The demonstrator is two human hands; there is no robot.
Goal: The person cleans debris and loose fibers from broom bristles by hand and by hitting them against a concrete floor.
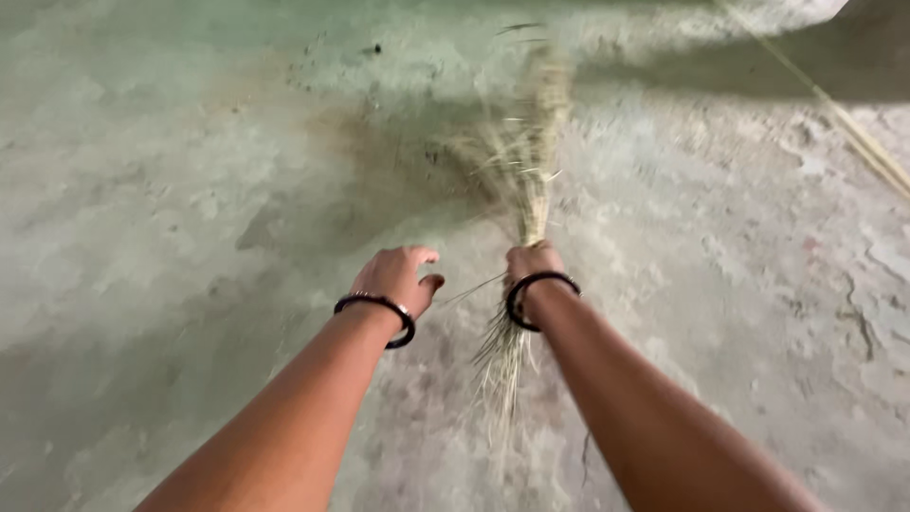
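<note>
the concrete floor (190, 190) fills the view, pale green-grey, patchy and cracked, with a brownish stain near its middle and a band of shadow across the top right. over it, the grass broom (526, 180) runs away from the person, its feathery pale tip blurred toward the top, its loose stalk ends trailing back below the wrist. a second thin bundle of dry stalks (853, 133) crosses the right edge. the right hand (533, 261) has its fingers wrapped tight around the broom's middle. the left hand (398, 275) hovers just beside it, fingers loosely curled, holding nothing. each wrist wears 1 dark bangle (379, 308).
</note>
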